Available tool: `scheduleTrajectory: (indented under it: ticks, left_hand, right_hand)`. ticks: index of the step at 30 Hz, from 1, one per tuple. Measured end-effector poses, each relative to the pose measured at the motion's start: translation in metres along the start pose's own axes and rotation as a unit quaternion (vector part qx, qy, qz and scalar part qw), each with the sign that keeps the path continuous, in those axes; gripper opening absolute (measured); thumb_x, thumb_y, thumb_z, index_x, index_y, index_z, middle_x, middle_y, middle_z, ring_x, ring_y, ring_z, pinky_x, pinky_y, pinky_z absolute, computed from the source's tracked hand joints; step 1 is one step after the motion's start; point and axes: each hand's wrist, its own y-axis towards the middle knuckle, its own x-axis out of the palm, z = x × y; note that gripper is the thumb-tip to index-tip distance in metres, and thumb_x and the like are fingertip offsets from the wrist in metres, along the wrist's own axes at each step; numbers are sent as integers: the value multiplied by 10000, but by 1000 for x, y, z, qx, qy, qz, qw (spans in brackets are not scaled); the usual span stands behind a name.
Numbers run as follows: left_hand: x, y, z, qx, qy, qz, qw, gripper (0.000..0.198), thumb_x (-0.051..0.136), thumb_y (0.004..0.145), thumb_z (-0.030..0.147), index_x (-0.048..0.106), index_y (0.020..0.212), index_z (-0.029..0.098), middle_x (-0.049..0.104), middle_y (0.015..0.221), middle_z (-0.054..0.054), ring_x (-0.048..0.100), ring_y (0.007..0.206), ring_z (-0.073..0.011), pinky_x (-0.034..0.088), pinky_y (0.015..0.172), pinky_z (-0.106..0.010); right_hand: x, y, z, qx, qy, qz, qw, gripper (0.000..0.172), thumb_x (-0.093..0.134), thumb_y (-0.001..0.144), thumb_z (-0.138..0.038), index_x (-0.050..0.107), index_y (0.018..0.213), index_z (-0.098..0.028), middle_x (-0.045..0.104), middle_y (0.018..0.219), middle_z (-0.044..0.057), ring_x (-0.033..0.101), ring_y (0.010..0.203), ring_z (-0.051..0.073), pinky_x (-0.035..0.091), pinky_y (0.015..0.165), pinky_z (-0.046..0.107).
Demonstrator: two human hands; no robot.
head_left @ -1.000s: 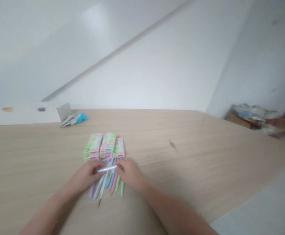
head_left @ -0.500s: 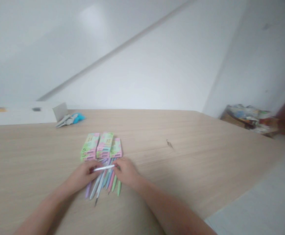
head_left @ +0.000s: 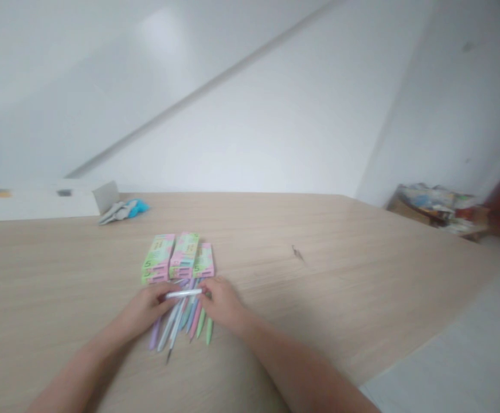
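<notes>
My left hand (head_left: pixel 147 310) and my right hand (head_left: pixel 222 303) hold a white pen (head_left: pixel 183 293) crosswise between them, one hand at each end. Under it several pastel pens (head_left: pixel 185 324) lie side by side on the wooden table (head_left: pixel 319 287), in purple, white, blue, pink and green. Three pink-and-green pen boxes (head_left: pixel 178 259) lie next to each other just beyond my fingers.
A long white box (head_left: pixel 43 199) sits at the table's far left, with a grey and blue cloth (head_left: pixel 123 210) beside it. A small dark speck (head_left: pixel 296 252) marks the table to the right. A cluttered pile (head_left: pixel 439 207) stands by the wall at far right.
The view has shifted a little since a second ago. Both hands have stayed on the white pen with almost no movement.
</notes>
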Motion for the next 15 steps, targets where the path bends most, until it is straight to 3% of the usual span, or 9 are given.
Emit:
scheduleTrajectory:
  ticks: [15]
  left_hand:
    - [-1, 0, 2, 42, 50, -12, 998, 288, 481, 825, 372, 691, 904, 191, 667, 849, -51, 585, 808, -180, 445, 745, -273]
  right_hand:
    - [2, 1, 6, -19, -23, -11, 999, 136, 540, 832, -222, 647, 901, -176, 641, 897, 42, 530, 893, 150, 373, 815, 257]
